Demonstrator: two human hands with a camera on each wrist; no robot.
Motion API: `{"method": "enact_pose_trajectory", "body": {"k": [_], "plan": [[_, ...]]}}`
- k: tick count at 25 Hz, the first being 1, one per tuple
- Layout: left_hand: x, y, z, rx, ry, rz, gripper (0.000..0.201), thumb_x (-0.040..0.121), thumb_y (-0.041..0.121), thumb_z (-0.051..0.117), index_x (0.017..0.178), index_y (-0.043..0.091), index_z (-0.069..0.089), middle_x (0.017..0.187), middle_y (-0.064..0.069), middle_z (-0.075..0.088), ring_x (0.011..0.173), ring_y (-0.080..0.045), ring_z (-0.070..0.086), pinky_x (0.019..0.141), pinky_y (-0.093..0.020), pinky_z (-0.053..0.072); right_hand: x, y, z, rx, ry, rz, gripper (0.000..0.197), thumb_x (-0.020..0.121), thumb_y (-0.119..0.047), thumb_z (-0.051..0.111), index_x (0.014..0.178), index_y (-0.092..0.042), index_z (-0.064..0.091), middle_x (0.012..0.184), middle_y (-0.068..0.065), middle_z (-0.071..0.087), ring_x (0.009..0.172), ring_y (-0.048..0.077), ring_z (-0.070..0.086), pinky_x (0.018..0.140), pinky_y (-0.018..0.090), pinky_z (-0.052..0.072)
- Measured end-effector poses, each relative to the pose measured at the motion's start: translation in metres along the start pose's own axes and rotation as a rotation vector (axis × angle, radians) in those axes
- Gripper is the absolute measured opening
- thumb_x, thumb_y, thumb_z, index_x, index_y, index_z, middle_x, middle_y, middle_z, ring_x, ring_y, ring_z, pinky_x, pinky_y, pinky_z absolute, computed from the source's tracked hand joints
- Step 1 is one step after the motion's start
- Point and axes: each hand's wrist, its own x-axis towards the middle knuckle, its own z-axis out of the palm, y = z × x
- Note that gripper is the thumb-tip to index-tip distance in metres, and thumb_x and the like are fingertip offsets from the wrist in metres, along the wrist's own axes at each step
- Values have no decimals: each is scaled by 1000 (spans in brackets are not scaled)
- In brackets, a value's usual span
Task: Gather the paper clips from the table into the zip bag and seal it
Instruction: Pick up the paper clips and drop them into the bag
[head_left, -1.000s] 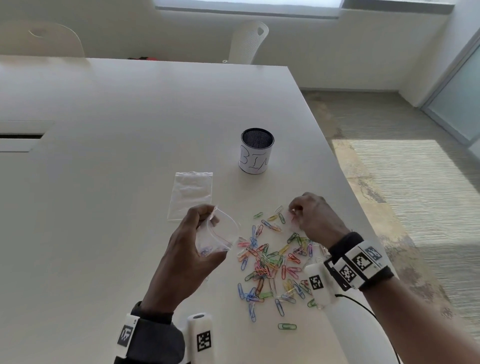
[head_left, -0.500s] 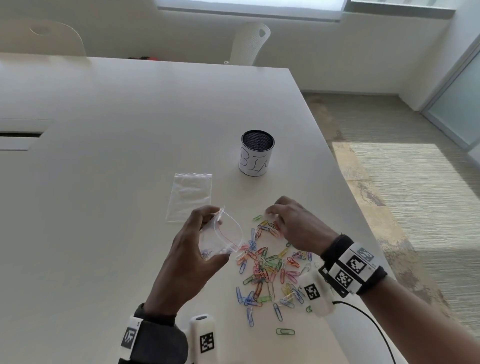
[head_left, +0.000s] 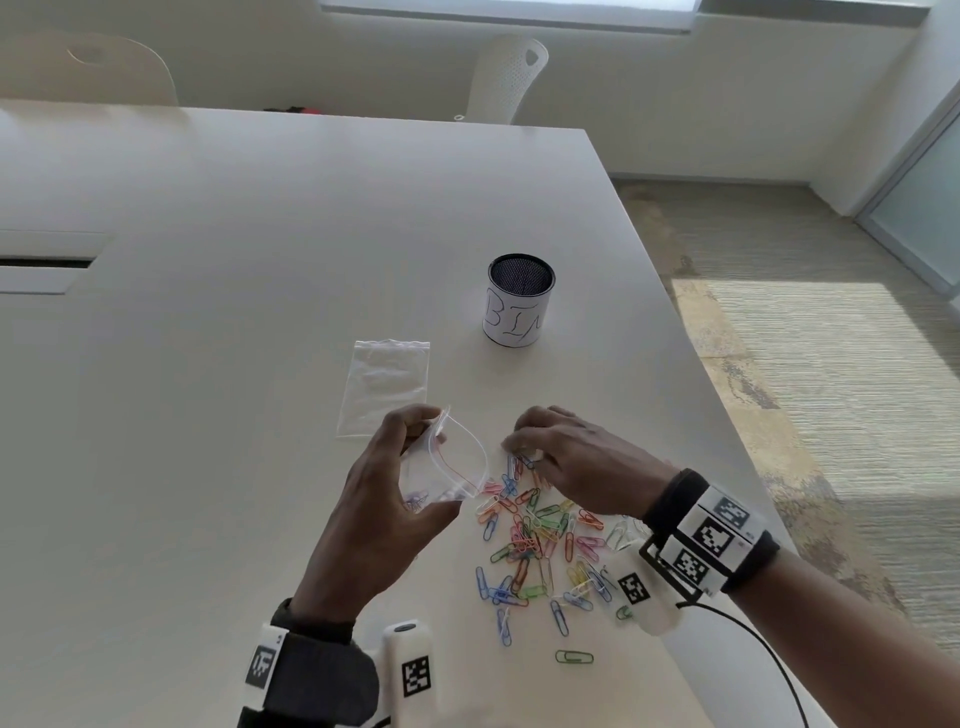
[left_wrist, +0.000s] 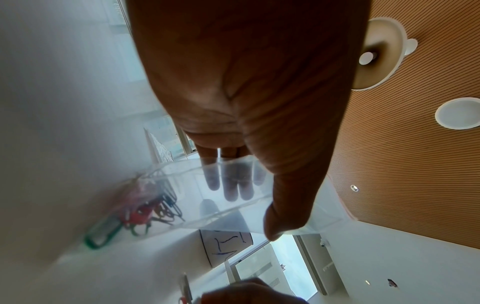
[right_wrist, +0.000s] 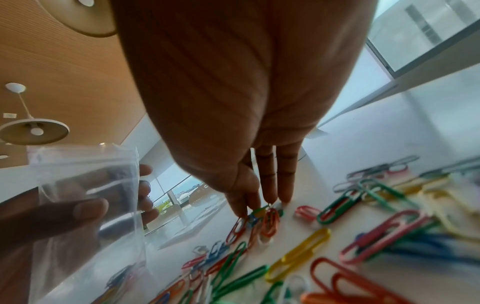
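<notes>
On the white table (head_left: 260, 260), seen from the head camera, the left hand (head_left: 384, 509) holds a small zip bag (head_left: 447, 467) up with its mouth wide open. A few paper clips already lie at the bottom of it. The right hand (head_left: 566, 457) reaches down to the far edge of the pile of paper clips (head_left: 540, 545), right beside the bag. So the job is in its filling part, and most clips are still on the table. A second flat zip bag (head_left: 384, 387) lies just behind the left hand, and a black mesh cup (head_left: 519, 306) stands farther back, out of the way.

From the left wrist, the thumb and fingers (left_wrist: 233, 185) pinch the bag's wall, and some clips sit low inside.

From the right wrist, the fingertips (right_wrist: 270, 197) pinch a little bunch of clips (right_wrist: 262, 218) that still touches the table. Next, I think, the bunch must be lifted and dropped into the open mouth. Loose clips could slip out or hook on each other.
</notes>
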Motion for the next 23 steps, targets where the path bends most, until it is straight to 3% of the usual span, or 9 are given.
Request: {"method": "enact_pose_trajectory", "body": {"k": [2, 5, 7, 10, 13, 15, 18, 21, 23], "plan": [[0, -2, -1, -4, 6, -7, 82, 76, 13, 92, 138, 42, 46, 128, 20, 62, 125, 1, 61, 98, -14, 48, -8, 0, -5, -53, -14, 4, 38, 106, -36, 54, 142, -24, 60, 140, -7, 54, 124, 8, 52, 110, 35, 50], [1, -2, 0, -10, 12, -9, 81, 76, 13, 92, 139, 38, 48, 128, 19, 63, 124, -1, 62, 101, -20, 49, -17, 0, -5, -181, -56, 28, 73, 87, -64, 69, 152, -37, 46, 147, -9, 47, 129, 10, 50, 107, 29, 49], [2, -1, 1, -10, 15, -7, 81, 77, 13, 93, 139, 38, 48, 128, 19, 63, 124, -1, 62, 101, -23, 51, -19, -5, 5, -180, -21, 17, 70, 87, -58, 72, 149, -37, 50, 146, -7, 48, 128, 11, 51, 106, 27, 48], [2, -2, 2, -7, 18, -5, 80, 77, 15, 93, 140, 37, 48, 128, 18, 63, 123, -2, 62, 102, -25, 51, -22, -13, 20, -138, 79, 5, 41, 96, -39, 70, 135, -27, 64, 133, -4, 59, 117, 11, 59, 105, 25, 52], [2, -2, 2, -11, 21, -6, 78, 78, 18, 93, 140, 35, 48, 126, 17, 63, 124, -2, 62, 102, -23, 50, -21, -17, 29, -136, 147, 1, 20, 104, -18, 60, 122, -17, 70, 115, 0, 65, 101, 14, 65, 92, 27, 59], [2, -1, 2, -12, 20, -5, 76, 79, 17, 92, 139, 33, 49, 125, 17, 63, 123, 0, 61, 99, -18, 48, -19, -15, 32, -136, 183, 12, 21, 106, -9, 55, 116, -13, 73, 105, 1, 66, 87, 13, 67, 83, 26, 61], [1, 2, 2, -21, 23, -4, 73, 80, 18, 91, 139, 30, 50, 122, 19, 62, 120, 1, 61, 96, -18, 49, -17, -12, 31, -118, 211, 36, 19, 104, -7, 59, 112, -9, 76, 103, 4, 70, 81, 13, 70, 78, 22, 62], [-1, 1, 2, -23, 31, -3, 73, 81, 19, 90, 140, 30, 49, 124, 16, 63, 120, -2, 61, 97, -20, 50, -17, -6, 23, 8, 260, 78, 17, 99, -9, 68, 112, -9, 79, 109, 5, 76, 88, 11, 73, 75, 8, 56], [-1, 1, 2, -22, 31, -5, 73, 81, 20, 90, 141, 31, 49, 124, 17, 63, 121, -2, 61, 97, -20, 50, -20, -2, 12, 230, 284, 172, 18, 94, -11, 75, 111, -11, 80, 108, 2, 79, 91, 9, 74, 83, 13, 60]]}}
